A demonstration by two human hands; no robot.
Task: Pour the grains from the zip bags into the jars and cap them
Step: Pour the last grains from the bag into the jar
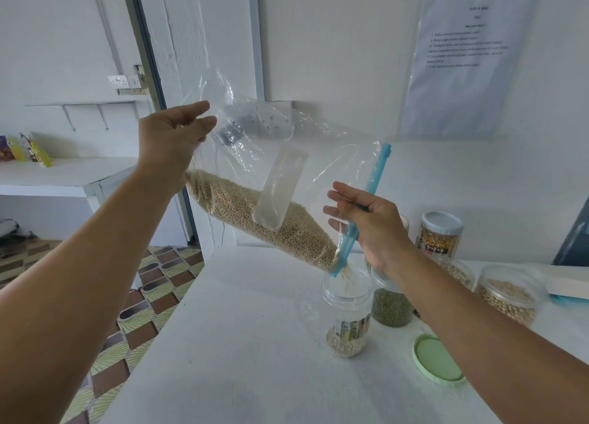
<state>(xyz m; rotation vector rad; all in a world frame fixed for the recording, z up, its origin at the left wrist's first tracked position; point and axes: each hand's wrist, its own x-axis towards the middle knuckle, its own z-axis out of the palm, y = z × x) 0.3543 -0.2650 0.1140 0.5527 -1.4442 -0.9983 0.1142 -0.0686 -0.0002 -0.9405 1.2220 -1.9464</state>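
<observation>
Left hand pinching tilted clear zip bag, right hand gripping its blue zipper, pale grains streaming into open jar

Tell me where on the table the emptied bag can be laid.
Bare tabletop lies left of the open jar, and nearer the camera before the green lid. Crowded: the right back corner, where filled jars stand close together.

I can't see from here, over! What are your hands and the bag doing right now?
Left hand holds zip bag high; right hand pinches its blue zip. Grains streaming into open jar. Green lid off, beside it. Nothing blocking.
</observation>
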